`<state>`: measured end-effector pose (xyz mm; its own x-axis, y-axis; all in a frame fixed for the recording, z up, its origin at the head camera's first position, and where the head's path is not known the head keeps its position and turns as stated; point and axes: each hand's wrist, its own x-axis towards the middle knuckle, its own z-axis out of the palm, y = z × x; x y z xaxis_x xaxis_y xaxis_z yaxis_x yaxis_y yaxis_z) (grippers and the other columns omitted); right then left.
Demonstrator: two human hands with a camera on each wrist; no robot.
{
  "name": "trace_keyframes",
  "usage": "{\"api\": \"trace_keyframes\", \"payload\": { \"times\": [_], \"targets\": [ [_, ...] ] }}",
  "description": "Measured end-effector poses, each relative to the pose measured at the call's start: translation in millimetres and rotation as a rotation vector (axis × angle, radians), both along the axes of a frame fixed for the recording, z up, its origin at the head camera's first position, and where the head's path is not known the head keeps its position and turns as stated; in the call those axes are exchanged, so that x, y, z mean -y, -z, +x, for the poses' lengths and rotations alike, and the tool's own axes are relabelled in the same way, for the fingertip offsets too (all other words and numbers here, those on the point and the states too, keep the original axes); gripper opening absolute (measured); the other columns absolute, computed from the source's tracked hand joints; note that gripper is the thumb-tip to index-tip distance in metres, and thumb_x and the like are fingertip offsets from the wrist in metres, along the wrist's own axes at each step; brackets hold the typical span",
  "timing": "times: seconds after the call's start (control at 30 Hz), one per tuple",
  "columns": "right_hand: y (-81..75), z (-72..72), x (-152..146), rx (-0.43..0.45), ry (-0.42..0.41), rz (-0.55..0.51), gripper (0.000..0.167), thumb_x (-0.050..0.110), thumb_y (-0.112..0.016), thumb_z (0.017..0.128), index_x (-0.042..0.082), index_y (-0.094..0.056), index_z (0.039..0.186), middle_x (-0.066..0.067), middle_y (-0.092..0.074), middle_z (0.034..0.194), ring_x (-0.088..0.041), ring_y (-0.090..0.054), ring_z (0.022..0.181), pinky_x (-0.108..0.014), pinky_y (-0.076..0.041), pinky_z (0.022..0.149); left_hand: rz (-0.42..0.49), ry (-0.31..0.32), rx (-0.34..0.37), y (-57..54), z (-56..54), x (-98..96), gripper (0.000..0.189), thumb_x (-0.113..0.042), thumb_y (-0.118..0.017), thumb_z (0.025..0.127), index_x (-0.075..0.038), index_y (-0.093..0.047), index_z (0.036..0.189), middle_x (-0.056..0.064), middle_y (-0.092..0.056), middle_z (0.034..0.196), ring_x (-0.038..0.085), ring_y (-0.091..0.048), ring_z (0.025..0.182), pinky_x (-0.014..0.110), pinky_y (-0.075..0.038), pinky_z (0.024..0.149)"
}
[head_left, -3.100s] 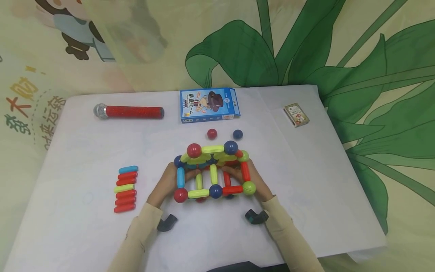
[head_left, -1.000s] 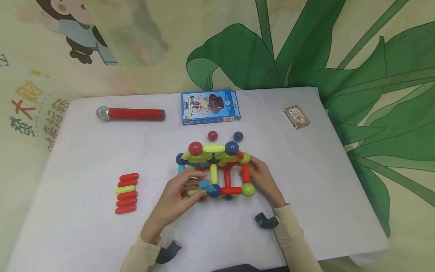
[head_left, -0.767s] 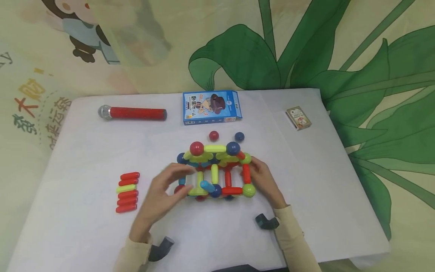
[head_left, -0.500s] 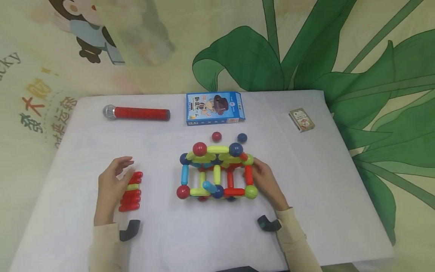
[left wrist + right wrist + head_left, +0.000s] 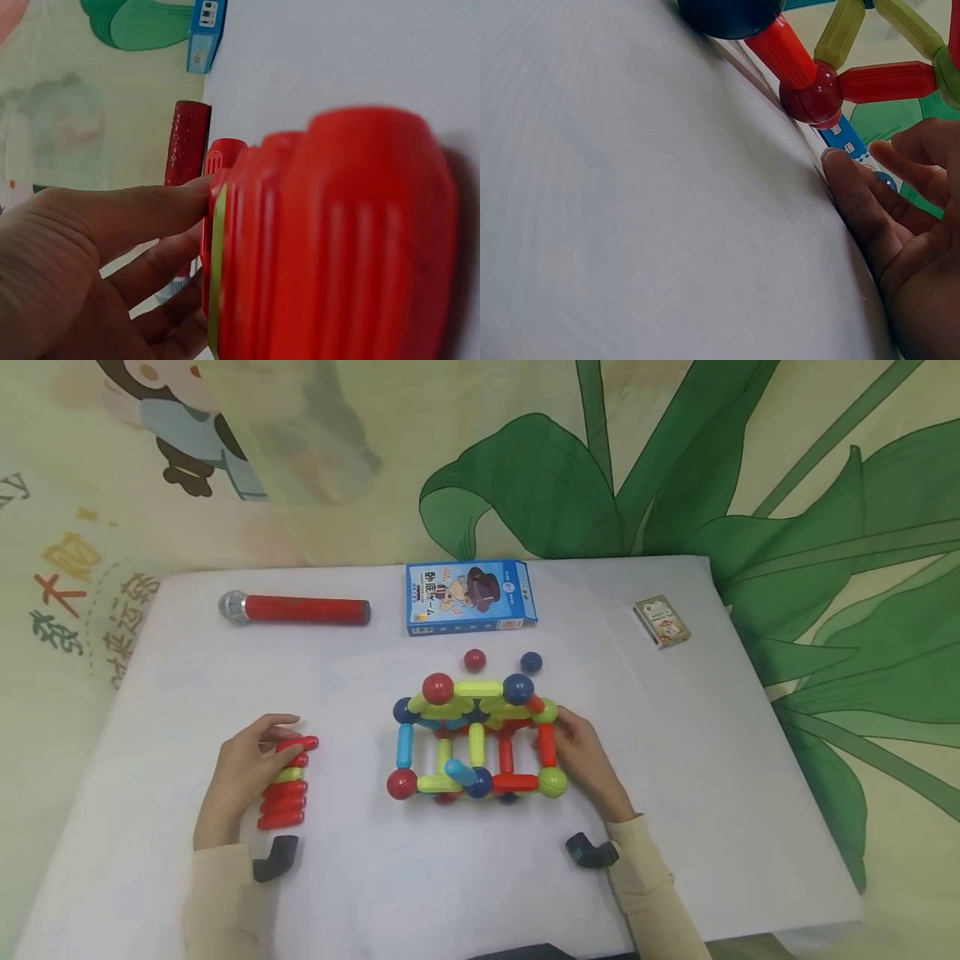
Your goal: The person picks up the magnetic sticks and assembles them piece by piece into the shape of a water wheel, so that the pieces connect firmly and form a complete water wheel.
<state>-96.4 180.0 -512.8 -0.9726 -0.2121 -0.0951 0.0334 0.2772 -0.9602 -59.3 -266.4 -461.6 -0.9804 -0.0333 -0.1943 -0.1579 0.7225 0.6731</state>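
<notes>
At the far end of a row on the left, my left hand (image 5: 243,768) pinches a red magnetic stick (image 5: 298,743) between thumb and fingers. Nearer me in that row lie a yellow-green stick (image 5: 289,774) and several more red sticks (image 5: 282,804). A frame of magnetic sticks and balls (image 5: 477,745) stands mid-table. From its front middle blue ball (image 5: 478,782), a blue stick (image 5: 460,772) juts out toward me. My right hand (image 5: 588,768) rests at the frame's right side, fingers loosely bent; its fingertips are partly hidden in the head view.
Behind the frame lie a loose red ball (image 5: 475,660) and a blue ball (image 5: 531,662). Farther back are a red microphone (image 5: 307,609), a blue box (image 5: 471,597) and a small card box (image 5: 662,621). A printed cloth hangs behind the table.
My left hand has let go of the blue stick, which stays on the frame's front blue ball. It has moved left and taken the far red stick. My right hand stays beside the frame.
</notes>
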Motion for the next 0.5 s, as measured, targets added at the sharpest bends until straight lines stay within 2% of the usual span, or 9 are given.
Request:
{"api": "trace_keyframes", "payload": {
  "times": [0.1, 0.2, 0.27, 0.33, 0.4, 0.5],
  "targets": [
    [-1.5, 0.2, -1, -0.006, -0.007, -0.006, 0.033, 0.003, -0.051, 0.095, 0.002, -0.055, 0.127, -0.017, -0.066, 0.104, -0.018, -0.066, 0.081, -0.026, -0.054, 0.078, -0.036, -0.019, -0.040, -2.5, -5.9, -9.3, 0.042, -0.010, -0.064, 0.091, -0.005, -0.051, 0.131, 0.023, -0.062, 0.112, 0.040, -0.056, 0.104, 0.054, -0.051, 0.087],
    [-1.1, 0.7, -2, -0.004, -0.019, -0.010, 0.035, 0.005, -0.051, 0.096, 0.002, -0.053, 0.131, -0.018, -0.066, 0.104, -0.018, -0.066, 0.081, -0.026, -0.055, 0.078, 0.008, -0.096, -0.146, -5.6, -11.2, -26.4, 0.038, -0.011, -0.065, 0.091, -0.006, -0.056, 0.127, 0.019, -0.064, 0.108, 0.029, -0.059, 0.099, 0.033, -0.052, 0.087],
    [-0.7, 0.9, -2, -0.002, -0.014, -0.003, 0.036, 0.007, -0.052, 0.096, 0.003, -0.052, 0.132, -0.017, -0.066, 0.104, -0.017, -0.066, 0.081, -0.026, -0.055, 0.077, 0.108, -0.113, -0.227, -9.4, -14.4, -41.6, 0.037, -0.013, -0.065, 0.092, -0.006, -0.057, 0.127, 0.016, -0.065, 0.108, 0.019, -0.060, 0.096, 0.019, -0.049, 0.085],
    [-0.6, 1.2, -2, 0.000, -0.011, -0.005, 0.036, 0.007, -0.052, 0.096, 0.003, -0.052, 0.132, -0.017, -0.066, 0.103, -0.018, -0.066, 0.081, -0.026, -0.055, 0.077, 0.238, -0.095, -0.283, -12.3, -16.8, -57.0, 0.038, -0.016, -0.065, 0.092, -0.006, -0.057, 0.127, 0.016, -0.066, 0.109, 0.010, -0.060, 0.094, 0.010, -0.045, 0.080],
    [-1.1, 1.3, -2, -0.002, -0.011, -0.005, 0.035, 0.006, -0.051, 0.096, 0.003, -0.053, 0.131, -0.017, -0.066, 0.103, -0.019, -0.066, 0.081, -0.026, -0.055, 0.078, 0.346, -0.046, -0.282, -16.9, -17.4, -71.4, 0.041, -0.020, -0.063, 0.093, -0.007, -0.053, 0.131, 0.016, -0.065, 0.113, 0.005, -0.059, 0.094, 0.009, -0.046, 0.081],
    [-2.1, 1.2, -1, -0.006, -0.017, -0.011, 0.034, 0.005, -0.050, 0.095, 0.001, -0.054, 0.129, -0.018, -0.066, 0.103, -0.019, -0.066, 0.080, -0.026, -0.055, 0.078, 0.490, -0.051, -0.242, -24.5, -14.0, -92.1, 0.043, -0.022, -0.061, 0.095, -0.011, -0.049, 0.135, 0.014, -0.065, 0.117, 0.003, -0.060, 0.098, 0.012, -0.048, 0.084]
  ]
}}
